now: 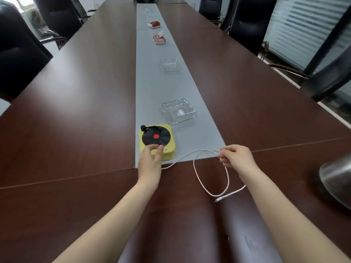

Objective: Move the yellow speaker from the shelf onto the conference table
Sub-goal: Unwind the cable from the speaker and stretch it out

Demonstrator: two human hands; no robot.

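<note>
While the yellow speaker [157, 142] sits on the table's [76, 103] grey centre strip, the left hand [150, 162] rests loosely on its near edge. Right of it, the right hand [236, 158] pinches its white cable [210, 179]. It looks light and rigid; hold its sides, not the disc.

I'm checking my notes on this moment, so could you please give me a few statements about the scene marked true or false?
1. The yellow speaker sits on the grey strip of the table. True.
2. The left hand is lifting the speaker in the air. False: its fingers rest on the speaker, which is on the table.
3. The right hand pinches the white cable. True.
4. The nearest glass ashtray sits on top of the speaker. False: it sits just beyond it.
</note>
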